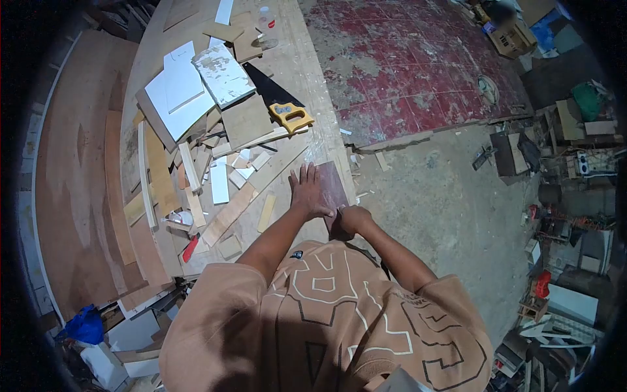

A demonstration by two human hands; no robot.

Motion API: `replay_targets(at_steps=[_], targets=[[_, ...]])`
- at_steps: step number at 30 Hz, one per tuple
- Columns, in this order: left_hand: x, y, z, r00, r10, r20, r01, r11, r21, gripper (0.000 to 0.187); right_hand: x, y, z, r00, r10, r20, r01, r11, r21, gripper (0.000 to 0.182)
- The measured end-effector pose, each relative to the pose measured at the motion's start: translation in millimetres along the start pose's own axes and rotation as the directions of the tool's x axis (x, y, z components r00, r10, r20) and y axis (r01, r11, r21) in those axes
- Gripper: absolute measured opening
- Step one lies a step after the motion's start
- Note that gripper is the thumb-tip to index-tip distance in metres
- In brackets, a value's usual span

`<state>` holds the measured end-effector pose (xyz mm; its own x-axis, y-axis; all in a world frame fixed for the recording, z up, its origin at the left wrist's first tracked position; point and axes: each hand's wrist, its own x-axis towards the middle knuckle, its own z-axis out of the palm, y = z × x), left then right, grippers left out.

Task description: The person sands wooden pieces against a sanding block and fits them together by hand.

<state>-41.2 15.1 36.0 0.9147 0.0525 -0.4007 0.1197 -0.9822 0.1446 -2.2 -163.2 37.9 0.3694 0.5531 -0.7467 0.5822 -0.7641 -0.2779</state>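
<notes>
A dark reddish-brown board (332,184) lies at the right edge of the wooden workbench (287,46), close to my body. My left hand (309,192) rests on the board's left side, fingers spread and pointing away from me, the thumb reaching across it. At the board's near right side is my right hand (353,221), with its fingers curled; whatever they grip is too small to make out. The two hands are close together near the thumb. Beyond them on the bench lies a handsaw with a yellow handle (292,117).
Wood offcuts (230,212), white panels (175,91) and a paint-smeared block (224,75) cover the bench's left part. A red-handled tool (190,248) lies near its front. A clear bottle (266,18) stands at the far end. Boxes (513,39) and scrap line the right.
</notes>
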Motion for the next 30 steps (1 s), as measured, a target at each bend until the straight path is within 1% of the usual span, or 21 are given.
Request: replay_targets(at_steps=[1, 3, 4, 5, 7, 8, 9, 10, 11, 13, 14, 16, 17, 19, 20, 22, 23, 25, 27, 29, 30], targets=[[0, 0, -1, 1.000, -0.007, 0.001, 0.007, 1.000, -0.001, 0.148, -2, -3, -7, 1.000, 0.001, -0.002, -0.001, 1.000, 0.001, 0.045], [3, -1, -1, 1.000, -0.012, 0.024, 0.011, 1.000, 0.021, 0.146, 2, -12, -29, 0.965, 0.110, -0.240, -0.077, 0.987, 0.144, 0.043], [2, 0, -1, 0.998, -0.017, 0.053, 0.015, 0.999, 0.042, 0.144, 13, -16, -38, 0.949, 0.108, -0.297, -0.072, 0.989, 0.131, 0.044], [1, 2, -1, 0.998, -0.014, 0.058, 0.011, 0.999, 0.045, 0.144, 29, -18, -42, 0.949, 0.111, -0.295, -0.073, 0.988, 0.137, 0.044], [0, 5, -7, 0.996, -0.018, 0.089, 0.011, 0.997, 0.075, 0.140, 59, -18, -38, 0.917, 0.104, -0.386, -0.041, 0.985, 0.168, 0.043], [6, 4, 3, 0.996, -0.017, 0.086, 0.010, 0.997, 0.079, 0.140, 61, -17, -32, 0.915, 0.105, -0.390, -0.041, 0.985, 0.170, 0.043], [17, 0, 22, 0.997, -0.041, 0.071, 0.031, 0.990, 0.140, 0.139, 57, -18, -26, 0.917, 0.123, -0.378, -0.055, 0.981, 0.185, 0.035], [17, -1, 22, 0.996, -0.066, 0.059, 0.053, 0.978, 0.199, 0.137, 50, -22, -19, 0.922, 0.140, -0.362, -0.069, 0.977, 0.202, 0.030], [15, -2, 23, 0.996, -0.065, 0.066, 0.050, 0.979, 0.198, 0.137, 39, -22, -9, 0.924, 0.142, -0.356, -0.071, 0.976, 0.205, 0.030], [-1, 7, -18, 0.981, -0.046, 0.186, 0.018, 0.989, 0.150, 0.138, 0, -22, -6, 0.952, 0.090, -0.291, -0.032, 0.980, 0.198, 0.028], [1, 7, -17, 0.982, -0.041, 0.182, 0.014, 0.989, 0.146, 0.138, -9, -20, -5, 0.951, 0.095, -0.293, -0.038, 0.980, 0.194, 0.028], [2, 5, -12, 0.989, -0.038, 0.141, 0.024, 0.994, 0.105, 0.142, -18, -16, -5, 0.994, 0.077, -0.077, -0.068, 0.991, 0.117, 0.032], [2, 5, -10, 0.989, -0.037, 0.140, 0.021, 0.994, 0.108, 0.142, -15, -13, -7, 0.994, 0.078, -0.079, -0.069, 0.990, 0.120, 0.032], [4, 5, -8, 0.987, -0.046, 0.152, 0.029, 0.993, 0.115, 0.147, -1, -4, -20, 0.990, 0.045, -0.134, -0.040, 0.998, 0.044, 0.036], [4, 5, -8, 0.987, -0.048, 0.153, 0.030, 0.993, 0.117, 0.147, 7, -2, -30, 0.973, 0.107, -0.206, -0.100, 0.994, 0.045, 0.033], [2, 3, -7, 0.991, -0.040, 0.126, 0.030, 0.996, 0.079, 0.148, 29, 3, -51, 0.929, 0.139, -0.342, -0.132, 0.990, 0.045, 0.031], [2, 3, -6, 0.991, -0.043, 0.125, 0.032, 0.996, 0.085, 0.148, 36, 5, -56, 0.929, 0.136, -0.345, -0.128, 0.991, 0.047, 0.031], [4, 2, -6, 0.990, -0.035, 0.136, 0.027, 0.998, 0.060, 0.149, 48, 11, -62, 0.818, -0.056, -0.573, -0.043, 0.986, -0.159, 0.028], [3, 1, -6, 0.993, -0.034, 0.117, 0.028, 0.998, 0.052, 0.150, 57, 12, -61, 0.800, -0.062, -0.597, -0.046, 0.985, -0.164, 0.026], [3, 1, -5, 0.994, -0.031, 0.106, 0.027, 0.999, 0.036, 0.151, 60, 14, -56, 0.781, -0.123, -0.612, -0.033, 0.971, -0.238, 0.025], [3, 1, -4, 0.994, -0.030, 0.109, 0.027, 0.999, 0.032, 0.152, 62, 16, -49, 0.785, -0.126, -0.606, -0.030, 0.970, -0.242, 0.025]])
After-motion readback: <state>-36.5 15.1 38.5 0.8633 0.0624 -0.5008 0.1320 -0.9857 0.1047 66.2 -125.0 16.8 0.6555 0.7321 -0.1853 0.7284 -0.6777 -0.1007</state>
